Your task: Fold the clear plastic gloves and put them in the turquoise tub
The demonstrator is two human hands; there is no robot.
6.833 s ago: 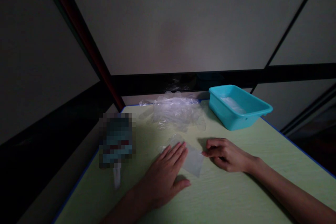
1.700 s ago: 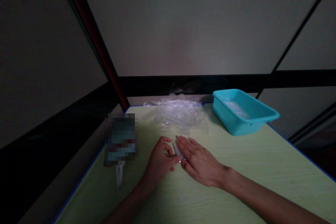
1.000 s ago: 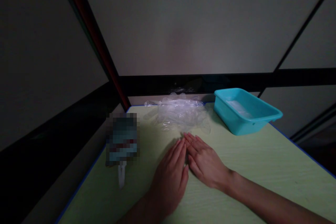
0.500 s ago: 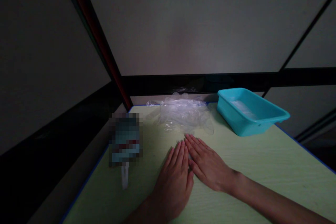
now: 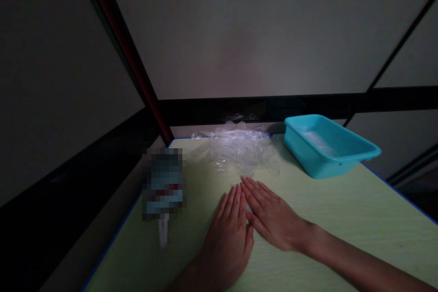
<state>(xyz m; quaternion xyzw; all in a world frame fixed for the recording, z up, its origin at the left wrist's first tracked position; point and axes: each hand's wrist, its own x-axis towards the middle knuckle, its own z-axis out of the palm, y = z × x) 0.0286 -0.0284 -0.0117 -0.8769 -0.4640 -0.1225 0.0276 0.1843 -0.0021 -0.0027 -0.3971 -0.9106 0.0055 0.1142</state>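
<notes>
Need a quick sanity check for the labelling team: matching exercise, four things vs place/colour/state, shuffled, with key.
Column 1
1. Left hand
2. Clear plastic heap
3. Tub
4. Pixelated item

Column 2
A. Turquoise, with a pale item inside
B. By the left edge of the table
C. Palm down beside the right hand, over a mostly hidden translucent piece
D. Crumpled, at the far edge, around the middle

Pairs: 1-C, 2-D, 3-A, 4-B
</notes>
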